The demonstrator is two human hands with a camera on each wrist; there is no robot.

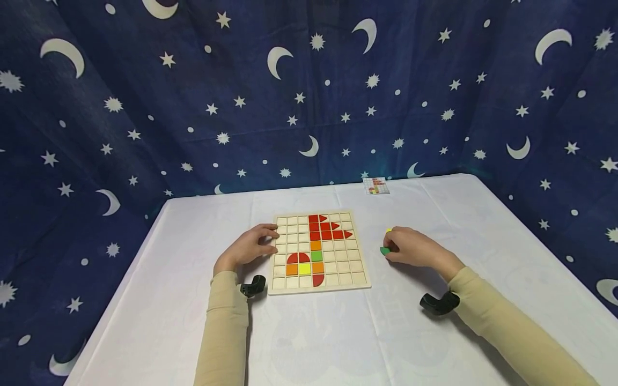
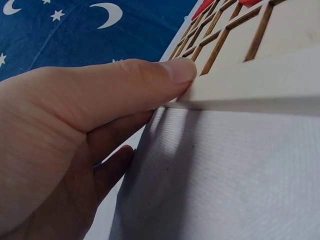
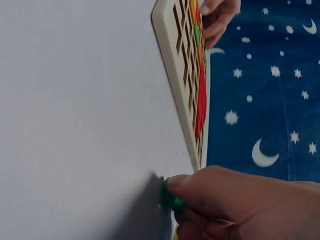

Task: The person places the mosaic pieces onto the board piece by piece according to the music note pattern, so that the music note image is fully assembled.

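Note:
A square wooden grid board (image 1: 344, 264) lies on the white cloth with flat coloured pieces set in some cells. Red squares and pointed red pieces (image 1: 326, 235) fill part of its far half; orange, green, yellow and rounded red pieces lie nearer. My left hand (image 1: 248, 246) rests at the board's left edge, the thumb (image 2: 150, 82) on its rim. To the right of the board, my right hand (image 1: 416, 247) pinches a small green piece (image 1: 384, 250) between thumb and fingers, close over the cloth. A bit of yellow (image 1: 389, 230) shows behind the right hand, mostly hidden.
A small picture card (image 1: 376, 186) with a similar coloured pattern lies at the table's far edge. A dark blue curtain (image 1: 251, 145) with moons and stars hangs behind and at the sides. Black wrist mounts (image 1: 439, 304) sit on both forearms.

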